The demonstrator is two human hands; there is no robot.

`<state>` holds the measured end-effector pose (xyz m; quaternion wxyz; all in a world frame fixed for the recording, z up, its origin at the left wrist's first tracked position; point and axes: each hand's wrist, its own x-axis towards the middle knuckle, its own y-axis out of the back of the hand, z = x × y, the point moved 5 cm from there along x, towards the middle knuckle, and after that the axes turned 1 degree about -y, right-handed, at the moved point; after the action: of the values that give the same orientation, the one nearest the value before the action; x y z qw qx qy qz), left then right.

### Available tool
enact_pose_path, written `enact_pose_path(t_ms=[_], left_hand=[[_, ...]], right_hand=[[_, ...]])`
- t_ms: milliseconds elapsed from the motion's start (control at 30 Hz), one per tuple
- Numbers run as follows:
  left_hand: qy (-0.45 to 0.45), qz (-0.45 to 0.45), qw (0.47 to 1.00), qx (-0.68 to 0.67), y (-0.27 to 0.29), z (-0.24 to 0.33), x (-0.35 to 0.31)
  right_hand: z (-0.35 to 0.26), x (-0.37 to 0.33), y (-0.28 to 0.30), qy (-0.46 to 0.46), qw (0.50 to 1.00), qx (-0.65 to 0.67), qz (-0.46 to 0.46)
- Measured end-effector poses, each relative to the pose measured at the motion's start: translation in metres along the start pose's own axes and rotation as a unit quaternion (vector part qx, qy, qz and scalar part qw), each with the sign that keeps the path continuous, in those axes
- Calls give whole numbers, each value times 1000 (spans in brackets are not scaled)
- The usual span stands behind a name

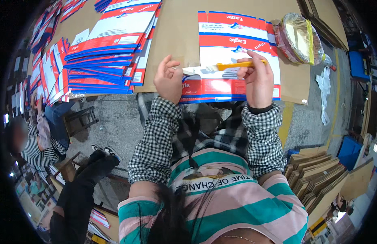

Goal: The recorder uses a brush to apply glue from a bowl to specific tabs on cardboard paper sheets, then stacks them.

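In my right hand (257,79) is a small brush with a yellow handle (237,64) and pale bristles, pointing left above the carton. My left hand (169,79) is closed at the left edge of that carton; a slim whitish piece (188,71) shows at its fingertips, its kind unclear. Under both hands lies a flat, unfolded red, white and blue printed carton (237,40). The brush tip is close to the whitish piece; whether they touch I cannot tell.
A stack of flat cartons (103,53) stands on the left of the brown board-covered table (172,36). At the right edge sits a plastic-lined round bowl (300,38) with pale contents. Cardboard sheets (314,177) lean at lower right. A person (44,140) sits at far left.
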<state>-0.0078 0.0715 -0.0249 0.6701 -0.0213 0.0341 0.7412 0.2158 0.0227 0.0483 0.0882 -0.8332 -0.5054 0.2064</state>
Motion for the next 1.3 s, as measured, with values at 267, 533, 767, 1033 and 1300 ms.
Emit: enact_pose_path(t_ms=[267, 533, 767, 1033, 1300], left_hand=[[-64, 6, 998, 21, 6, 19, -19], [-44, -2, 999, -13, 4, 27, -21], [-49, 9, 999, -2, 7, 26, -23], [-57, 1, 998, 28, 6, 27, -24], [-57, 10, 998, 7, 8, 24, -23]], right_hand=[[10, 4, -10, -31, 998, -58, -24], [18, 8, -10, -62, 995, -64, -34], [21, 7, -10, -76, 993, -78, -40], [27, 7, -8, -80, 993, -65, -51], [28, 5, -8, -77, 994, -54, -47]])
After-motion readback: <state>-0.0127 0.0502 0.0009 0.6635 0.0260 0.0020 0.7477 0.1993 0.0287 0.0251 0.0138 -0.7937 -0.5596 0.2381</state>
